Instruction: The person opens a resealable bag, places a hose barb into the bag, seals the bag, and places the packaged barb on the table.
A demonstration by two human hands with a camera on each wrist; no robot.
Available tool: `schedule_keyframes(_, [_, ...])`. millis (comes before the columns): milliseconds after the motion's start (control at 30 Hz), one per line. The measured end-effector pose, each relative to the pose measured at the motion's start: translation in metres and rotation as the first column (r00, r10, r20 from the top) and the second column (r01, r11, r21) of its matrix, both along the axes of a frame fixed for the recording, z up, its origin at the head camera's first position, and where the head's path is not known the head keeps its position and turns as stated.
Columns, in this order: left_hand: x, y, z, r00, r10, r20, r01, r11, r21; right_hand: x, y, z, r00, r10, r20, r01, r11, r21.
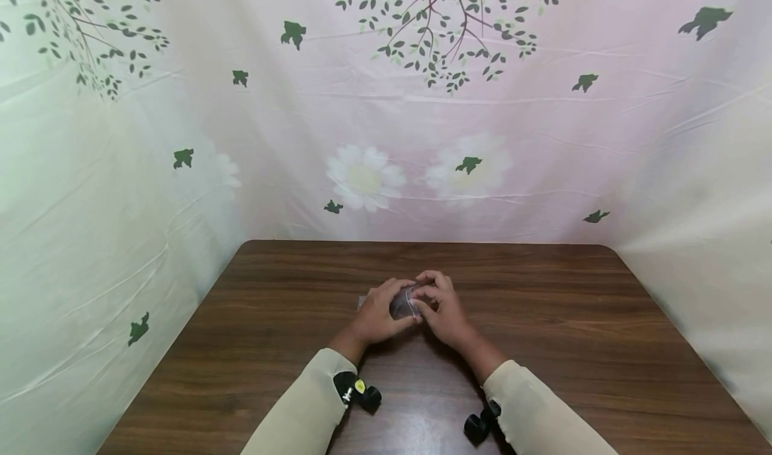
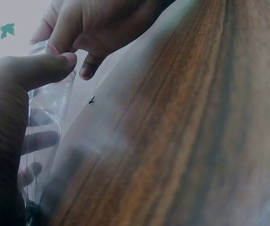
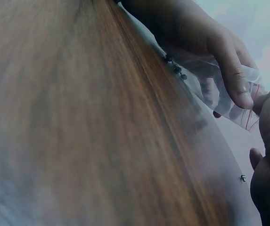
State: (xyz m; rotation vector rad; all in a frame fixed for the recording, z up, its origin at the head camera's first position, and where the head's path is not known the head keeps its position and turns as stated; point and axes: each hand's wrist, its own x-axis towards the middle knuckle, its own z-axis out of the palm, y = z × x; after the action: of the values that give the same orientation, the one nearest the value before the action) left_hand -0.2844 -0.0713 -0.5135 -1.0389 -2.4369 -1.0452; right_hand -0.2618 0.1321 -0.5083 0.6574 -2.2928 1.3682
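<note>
A clear zip-lock bag [image 1: 403, 302] with a red line along its mouth is held up just over the table. My left hand [image 1: 378, 313] grips it, thumb on the near side; its other fingers show through the plastic [image 2: 47, 122] in the left wrist view. At the mouth end, my right hand [image 1: 443, 311] pinches the bag's edge with thumb and fingers bent, partly hidden there. Several small dark pieces [image 3: 176, 68] show at the bag's lower end in the right wrist view; their kind is too blurred to tell.
The brown wooden table [image 1: 289, 348] spreads under both forearms. A pale curtain [image 1: 289, 133] printed with leaves, birds and flowers stands around its back and sides. Black wrist cameras [image 1: 369, 399] are strapped at both sleeves.
</note>
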Motion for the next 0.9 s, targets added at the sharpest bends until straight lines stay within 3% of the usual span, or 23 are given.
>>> schedule_keyframes(167, [-0.001, 0.000, -0.002, 1.000, 0.006, -0.013, -0.006, 1.000, -0.011, 0.000, 0.000, -0.001, 1.000, 0.001, -0.009, -0.001, 1.000, -0.002])
schedule_keyframes(400, [0.002, 0.002, 0.004, 0.996, 0.038, 0.082, -0.035, 0.999, -0.040, -0.002, 0.001, -0.002, 0.999, -0.012, -0.044, 0.011, 1.000, -0.012])
schedule_keyframes(700, [0.003, 0.002, 0.004, 0.993, 0.065, 0.103, -0.059, 0.997, -0.058, -0.010, 0.009, -0.006, 0.990, -0.038, -0.139, 0.033, 0.999, -0.041])
schedule_keyframes(900, [0.003, 0.003, 0.005, 0.991, 0.072, 0.117, -0.066, 0.996, -0.057, -0.016, 0.018, -0.005, 0.991, -0.128, -0.050, 0.127, 0.992, -0.023])
